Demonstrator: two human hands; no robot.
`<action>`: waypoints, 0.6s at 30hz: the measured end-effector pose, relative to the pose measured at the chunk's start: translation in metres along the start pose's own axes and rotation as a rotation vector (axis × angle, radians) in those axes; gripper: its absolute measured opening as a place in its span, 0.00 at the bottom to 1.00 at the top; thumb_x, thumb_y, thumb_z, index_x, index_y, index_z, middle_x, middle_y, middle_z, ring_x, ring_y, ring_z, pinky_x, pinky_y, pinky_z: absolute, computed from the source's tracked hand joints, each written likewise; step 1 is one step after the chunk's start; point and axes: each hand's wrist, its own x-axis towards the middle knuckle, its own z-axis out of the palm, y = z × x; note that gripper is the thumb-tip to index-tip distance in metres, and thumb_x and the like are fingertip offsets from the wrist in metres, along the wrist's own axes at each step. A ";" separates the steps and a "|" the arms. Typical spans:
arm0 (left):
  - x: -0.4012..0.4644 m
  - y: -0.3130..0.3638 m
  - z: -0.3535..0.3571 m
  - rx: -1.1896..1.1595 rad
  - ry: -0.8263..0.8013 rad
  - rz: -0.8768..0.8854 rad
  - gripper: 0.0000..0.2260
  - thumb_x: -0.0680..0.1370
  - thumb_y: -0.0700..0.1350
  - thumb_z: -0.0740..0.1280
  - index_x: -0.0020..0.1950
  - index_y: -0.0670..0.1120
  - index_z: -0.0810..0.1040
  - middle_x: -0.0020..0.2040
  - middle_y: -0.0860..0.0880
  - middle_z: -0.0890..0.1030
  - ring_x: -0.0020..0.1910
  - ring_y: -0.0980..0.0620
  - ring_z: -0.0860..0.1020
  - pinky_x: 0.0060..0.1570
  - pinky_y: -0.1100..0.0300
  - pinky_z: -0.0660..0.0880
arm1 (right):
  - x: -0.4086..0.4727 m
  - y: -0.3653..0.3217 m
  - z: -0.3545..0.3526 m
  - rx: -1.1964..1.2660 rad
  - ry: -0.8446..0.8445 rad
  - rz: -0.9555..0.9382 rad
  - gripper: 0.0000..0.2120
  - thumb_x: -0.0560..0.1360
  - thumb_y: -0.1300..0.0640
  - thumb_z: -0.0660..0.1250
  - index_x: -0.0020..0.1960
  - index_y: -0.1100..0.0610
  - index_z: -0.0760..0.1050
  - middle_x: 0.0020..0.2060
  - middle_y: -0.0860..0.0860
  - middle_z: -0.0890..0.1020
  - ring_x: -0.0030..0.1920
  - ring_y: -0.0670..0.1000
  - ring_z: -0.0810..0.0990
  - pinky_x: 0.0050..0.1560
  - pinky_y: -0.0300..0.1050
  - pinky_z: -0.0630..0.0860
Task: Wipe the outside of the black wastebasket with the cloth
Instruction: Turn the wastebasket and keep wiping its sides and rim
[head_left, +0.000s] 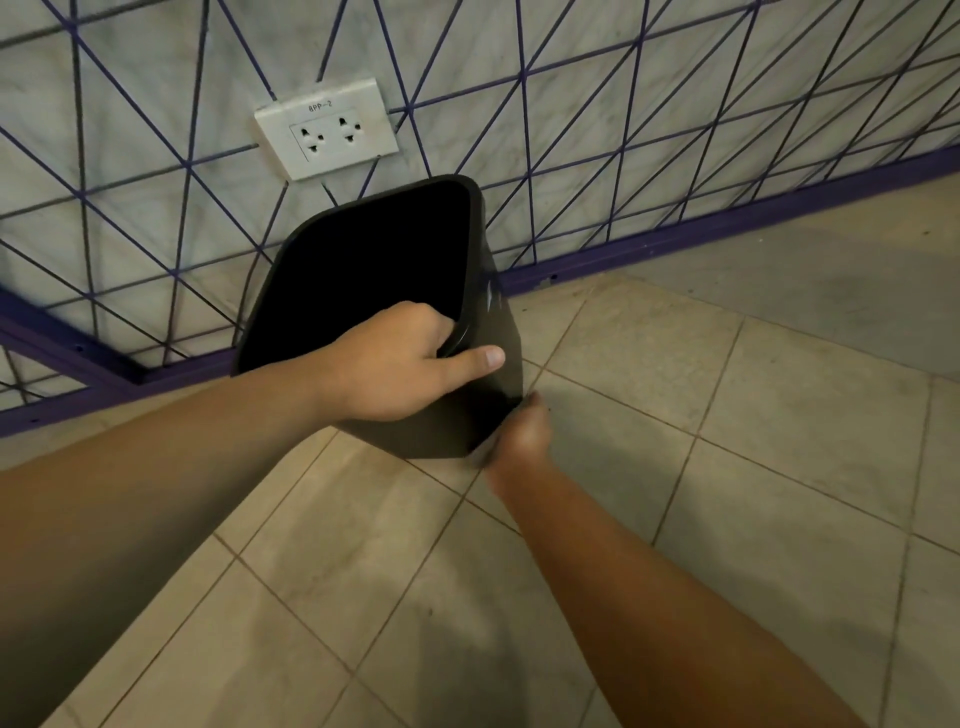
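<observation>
Left hand (400, 364) grips wastebasket (374, 291) rim at 5 o'clock; right hand (522, 431) blurred, grip unclear, cloth unseen. Wiping underway; next: rotate bin.

On my feed: two forearms, both bare from the frame edge to the wrist, no sleeves in view. Left hand (402, 364): no ring, watch or glove that I can see; thumbnail short and unpainted. Right hand (522, 434): blurred, wrist unadorned, fingers not discernible.
</observation>
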 end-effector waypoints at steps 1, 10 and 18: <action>0.000 -0.001 -0.002 -0.009 0.004 0.004 0.27 0.78 0.62 0.65 0.37 0.37 0.76 0.31 0.37 0.76 0.32 0.40 0.78 0.38 0.41 0.76 | -0.005 0.003 0.001 0.026 0.008 -0.002 0.32 0.80 0.32 0.51 0.73 0.51 0.73 0.66 0.57 0.81 0.64 0.59 0.79 0.61 0.58 0.78; -0.010 -0.017 -0.004 -0.137 -0.015 0.022 0.44 0.66 0.78 0.61 0.49 0.36 0.82 0.43 0.34 0.84 0.42 0.37 0.84 0.45 0.37 0.79 | -0.009 0.004 -0.007 0.026 0.042 -0.092 0.23 0.85 0.38 0.53 0.66 0.52 0.75 0.68 0.58 0.79 0.65 0.59 0.79 0.71 0.60 0.75; -0.023 -0.014 0.002 -0.174 -0.086 0.043 0.34 0.70 0.71 0.68 0.40 0.36 0.80 0.36 0.39 0.82 0.38 0.40 0.83 0.45 0.43 0.82 | -0.010 0.003 -0.025 -0.051 -0.025 -0.084 0.23 0.86 0.40 0.53 0.69 0.55 0.74 0.55 0.55 0.82 0.59 0.56 0.80 0.69 0.56 0.75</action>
